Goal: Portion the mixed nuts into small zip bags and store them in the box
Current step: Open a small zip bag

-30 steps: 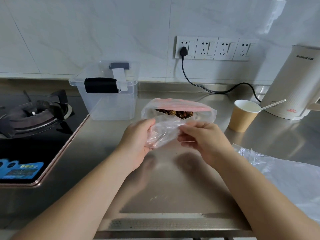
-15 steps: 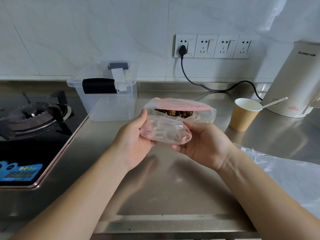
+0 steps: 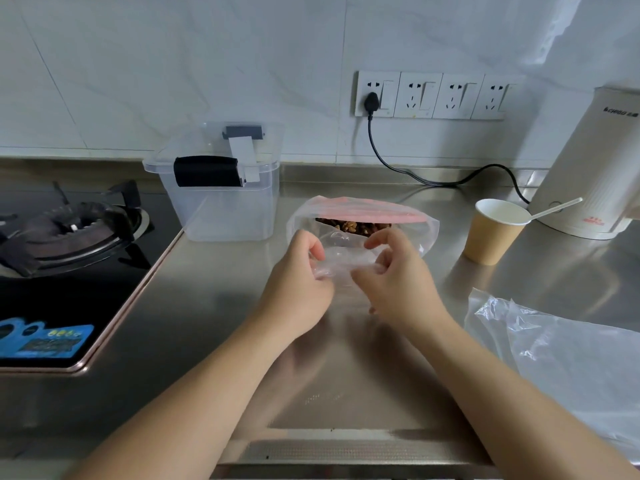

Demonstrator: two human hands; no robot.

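A small clear zip bag (image 3: 341,259) hangs between my hands above the steel counter. My left hand (image 3: 301,271) pinches its left edge and my right hand (image 3: 394,271) pinches its right edge, fingers curled into the plastic. Just behind it lies a larger clear bag (image 3: 426,230) with a pink zip strip, holding brown mixed nuts (image 3: 353,226). The clear storage box (image 3: 225,209) with a black handle and a lid on top stands to the back left, apart from both hands.
A brown paper cup (image 3: 491,237) with a white spoon stands at the right, before a cream kettle (image 3: 595,174). Loose clear plastic bags (image 3: 561,355) lie at the right front. A gas hob (image 3: 69,237) fills the left. A black cable (image 3: 433,181) runs along the back.
My hands turned from cupping the small bag palm-up to pinching its two edges from the sides; the bag now hangs stretched between my fingers, slightly nearer the nut bag.
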